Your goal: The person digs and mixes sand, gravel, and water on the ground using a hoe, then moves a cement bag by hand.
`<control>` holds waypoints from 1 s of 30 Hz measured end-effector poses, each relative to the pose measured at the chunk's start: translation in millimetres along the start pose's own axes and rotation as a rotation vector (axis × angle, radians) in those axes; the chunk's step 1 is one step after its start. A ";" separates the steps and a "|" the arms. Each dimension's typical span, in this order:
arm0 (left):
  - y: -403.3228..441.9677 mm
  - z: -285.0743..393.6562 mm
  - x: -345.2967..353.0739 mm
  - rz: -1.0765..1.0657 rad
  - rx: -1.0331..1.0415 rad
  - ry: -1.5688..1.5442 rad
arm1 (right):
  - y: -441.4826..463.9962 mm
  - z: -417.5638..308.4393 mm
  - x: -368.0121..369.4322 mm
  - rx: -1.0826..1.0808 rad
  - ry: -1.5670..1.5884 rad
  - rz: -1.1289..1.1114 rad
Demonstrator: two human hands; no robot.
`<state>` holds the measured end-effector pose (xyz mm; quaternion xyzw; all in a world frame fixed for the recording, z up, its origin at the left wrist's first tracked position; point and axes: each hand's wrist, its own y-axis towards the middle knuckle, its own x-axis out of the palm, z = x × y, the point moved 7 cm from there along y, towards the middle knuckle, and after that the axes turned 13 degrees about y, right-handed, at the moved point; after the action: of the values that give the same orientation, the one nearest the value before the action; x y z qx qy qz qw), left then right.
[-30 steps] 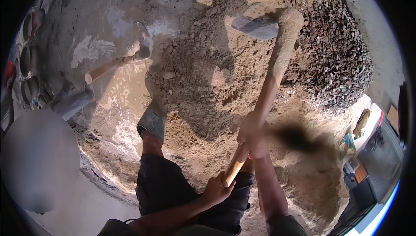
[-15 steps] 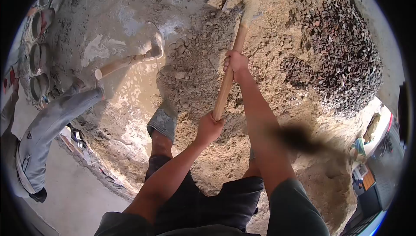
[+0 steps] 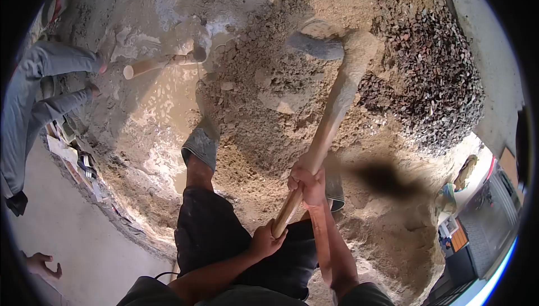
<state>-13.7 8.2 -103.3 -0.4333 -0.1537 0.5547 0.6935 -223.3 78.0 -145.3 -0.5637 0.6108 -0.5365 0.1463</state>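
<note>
Both of my hands grip a hoe point(image 3: 329, 126) by its long wooden handle. My left hand point(image 3: 268, 241) is closed round the butt end, low in front of my dark shorts. Further up the shaft, my right hand point(image 3: 307, 183) wraps round the wood. The hoe's mud-caked head, with its grey blade point(image 3: 317, 46), hangs at the upper middle over the sand heap point(image 3: 252, 98), apparently lifted off it. A second hoe point(image 3: 147, 68) lies to the left in wet grey mix, its head partly covered in mud.
Dark gravel point(image 3: 432, 76) is piled on the right. Murky water point(image 3: 179, 98) pools left of the sand. Another person's grey trousers point(image 3: 48, 81) and bare feet are at the left, with a hand point(image 3: 44, 265) lower down. My boots point(image 3: 201, 144) stand in the sand.
The hoe has come back toward me, its head leaving the sand and swinging right. Both my hands have drawn closer to my body. The other person's legs have shifted upward in view.
</note>
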 end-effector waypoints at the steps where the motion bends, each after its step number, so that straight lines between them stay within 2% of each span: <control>1: 15.6 -0.5 -3.6 0.005 0.043 0.055 | -0.7 -23.4 11.7 -0.102 -0.057 -0.110; 3: 79.8 12.2 -23.2 0.010 0.092 -0.057 | 9.9 -75.4 39.7 -0.318 -0.002 -0.015; 5: 147.9 35.4 -52.0 0.180 0.271 -0.098 | 27.4 -130.9 77.7 -0.503 0.152 0.018; 7: 191.4 74.4 -89.5 0.246 0.359 -0.090 | 50.1 -170.8 97.4 -0.660 0.051 0.016; 9: 205.5 71.6 -102.3 0.323 0.339 -0.032 | 75.2 -175.7 97.9 -0.671 0.056 0.005; 10: 206.4 68.7 -106.9 0.361 0.330 0.000 | 87.8 -162.4 92.4 -0.638 0.092 -0.009; 11: 197.8 48.2 -97.4 0.299 0.254 0.007 | 96.8 -140.1 83.5 -0.604 0.079 0.004; 13: 158.0 -5.6 -69.4 0.190 0.066 -0.001 | 108.0 -64.6 42.3 -0.374 0.016 0.160; 15: 77.0 -61.2 -19.7 0.052 -0.205 -0.069 | 106.4 28.1 -11.3 -0.080 -0.107 0.364; 17: 21.0 -77.2 6.1 -0.022 -0.452 -0.062 | 95.3 103.1 -63.4 0.229 -0.144 0.495; 20: 20.8 -68.4 -7.9 -0.056 -0.331 0.184 | 86.6 105.9 -74.1 0.207 0.002 0.491; 23: 38.6 -69.9 -12.9 0.031 -0.131 0.241 | 66.1 62.6 -50.3 0.046 0.014 0.433; 26: 101.8 -48.6 -28.5 0.151 0.101 0.196 | 61.1 -14.6 -1.5 -0.272 0.096 0.209; 28: 152.8 -20.2 -50.9 0.255 0.213 0.131 | 65.5 -62.5 28.5 -0.464 0.059 0.150; 30: 198.8 1.3 -65.4 0.203 0.230 0.037 | 78.7 -92.6 48.1 -0.562 0.055 0.119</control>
<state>-163.1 -48.5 -238.5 -0.3744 -0.0316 0.6280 0.6816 -353.1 66.1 -154.0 -0.5306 0.7711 -0.3518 -0.0009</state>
